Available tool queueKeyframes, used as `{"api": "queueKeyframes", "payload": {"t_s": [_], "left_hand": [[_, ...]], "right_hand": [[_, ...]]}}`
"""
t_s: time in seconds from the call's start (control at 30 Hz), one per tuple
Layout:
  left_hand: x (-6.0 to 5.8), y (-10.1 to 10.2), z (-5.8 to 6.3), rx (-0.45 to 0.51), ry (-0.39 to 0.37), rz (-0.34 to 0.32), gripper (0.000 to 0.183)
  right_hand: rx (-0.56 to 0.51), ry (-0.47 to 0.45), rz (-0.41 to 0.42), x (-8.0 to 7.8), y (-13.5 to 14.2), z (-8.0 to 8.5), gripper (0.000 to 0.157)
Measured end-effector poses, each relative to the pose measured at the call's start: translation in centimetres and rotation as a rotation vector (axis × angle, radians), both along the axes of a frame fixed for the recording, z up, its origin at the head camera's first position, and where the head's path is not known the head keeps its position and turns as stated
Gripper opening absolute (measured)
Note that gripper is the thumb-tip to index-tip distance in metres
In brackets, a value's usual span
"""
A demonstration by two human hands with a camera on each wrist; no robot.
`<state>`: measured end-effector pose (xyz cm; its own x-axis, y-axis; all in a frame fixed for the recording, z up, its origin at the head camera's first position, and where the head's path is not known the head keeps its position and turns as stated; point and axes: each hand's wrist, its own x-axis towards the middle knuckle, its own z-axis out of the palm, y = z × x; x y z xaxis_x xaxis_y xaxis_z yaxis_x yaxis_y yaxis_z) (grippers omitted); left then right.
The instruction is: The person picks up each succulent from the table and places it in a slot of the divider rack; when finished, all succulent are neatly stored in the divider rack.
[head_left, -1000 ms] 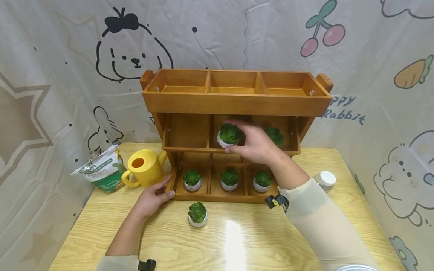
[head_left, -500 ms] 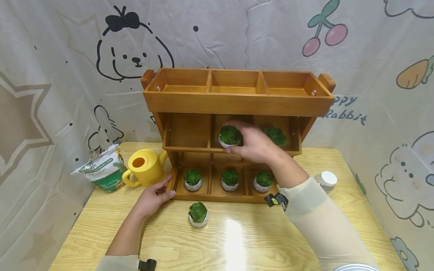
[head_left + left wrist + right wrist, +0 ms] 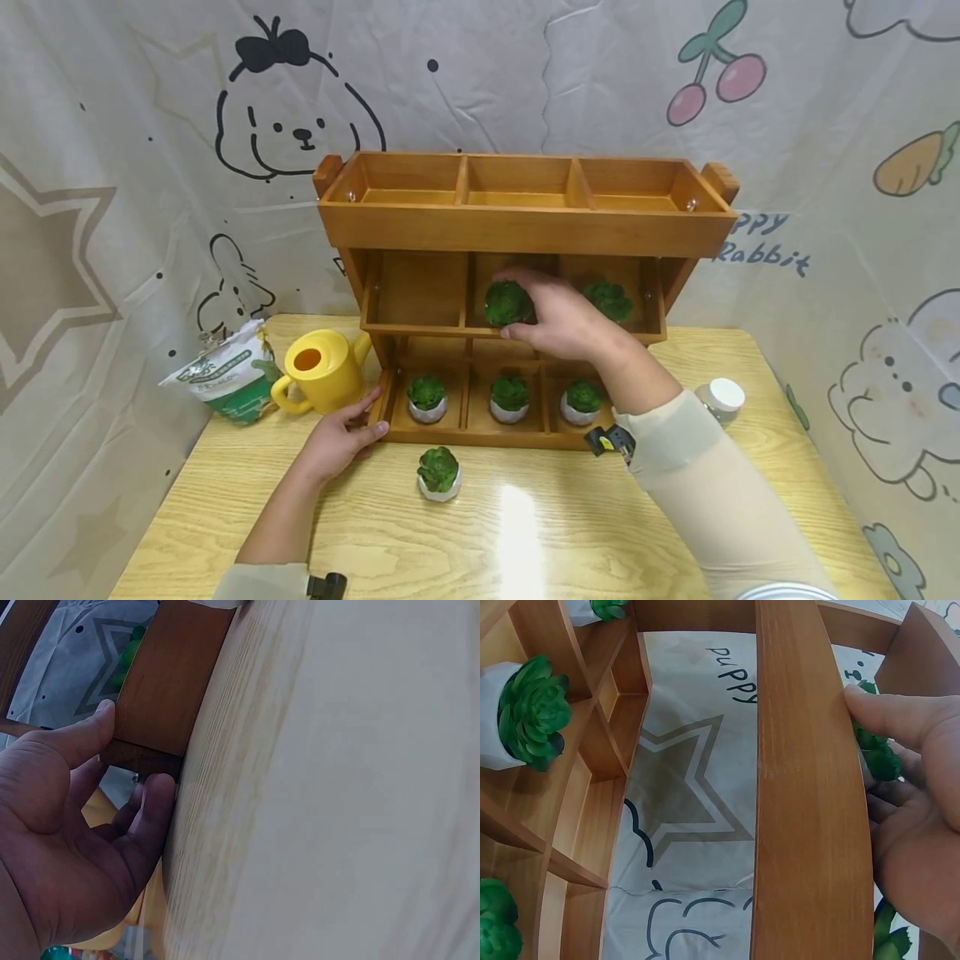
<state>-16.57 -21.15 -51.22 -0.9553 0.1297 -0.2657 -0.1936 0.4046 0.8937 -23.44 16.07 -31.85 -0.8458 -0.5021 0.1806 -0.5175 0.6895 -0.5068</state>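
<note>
A three-tier wooden shelf [image 3: 525,232] stands on the table, each tier split into three compartments. My right hand [image 3: 558,312] holds a potted succulent [image 3: 507,303] in the middle tier's centre compartment. The front board hides its white pot in the head view; in the right wrist view the leaves [image 3: 881,759] show beside my thumb. Another succulent [image 3: 609,300] sits in the compartment to the right. My left hand [image 3: 337,437] grips the bottom tier's front left corner, thumb and fingers on either side of the wood [image 3: 169,682].
Three potted succulents stand in the bottom tier, one of them in the centre [image 3: 509,398]. Another potted succulent [image 3: 439,473] is on the table in front. A yellow watering can [image 3: 322,371] and a green-white bag [image 3: 232,375] stand left, a white-lidded jar [image 3: 723,398] right.
The succulent in my right hand has sunk lower into the centre compartment, so its white pot no longer shows. My left hand has stayed at the shelf corner.
</note>
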Motion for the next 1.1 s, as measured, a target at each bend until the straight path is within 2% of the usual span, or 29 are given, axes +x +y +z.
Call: {"api": "queueKeyframes", "payload": {"t_s": [0.53, 0.93, 1.1], "left_hand": [[-0.1, 0.0, 0.0, 0.004, -0.001, 0.004, 0.074], [-0.1, 0.1, 0.0, 0.005, 0.000, 0.009, 0.072], [-0.1, 0.1, 0.0, 0.006, -0.008, 0.012, 0.072]], "right_hand": [[-0.011, -0.005, -0.010, 0.3, 0.1, -0.1, 0.075], [-0.082, -0.005, -0.038, 0.7, 0.4, 0.0, 0.076], [-0.104, 0.014, -0.025, 1.0, 0.5, 0.2, 0.075]]}}
